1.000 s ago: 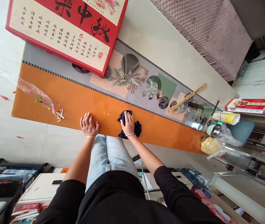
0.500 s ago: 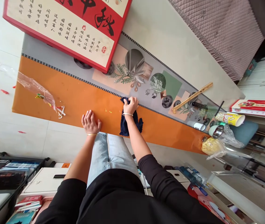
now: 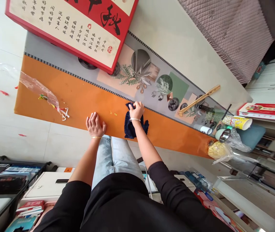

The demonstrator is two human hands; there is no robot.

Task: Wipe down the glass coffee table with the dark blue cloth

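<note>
My right hand [image 3: 136, 110] grips the upper part of a dark blue cloth [image 3: 129, 127], which lies crumpled on the orange part of the table cover [image 3: 79, 93]. Its fingers are bent into the fabric. My left hand [image 3: 95, 125] rests flat at the near edge of the cover, fingers spread, holding nothing. Between the two hands, just left of the cloth, lie small yellow crumbs [image 3: 113, 113].
A big red and cream box [image 3: 79, 35] covers the back left. Clear plastic wrapping [image 3: 40, 88] lies at the left end. Rightward are a wooden back scratcher [image 3: 200, 100], a white cup [image 3: 206, 130], a metal-lined bowl [image 3: 224, 135] and a yellow popcorn cup [image 3: 239, 122].
The view has shifted slightly. My right hand and the cloth remain in nearly the same spot beside the crumbs, and my left hand still rests at the edge.
</note>
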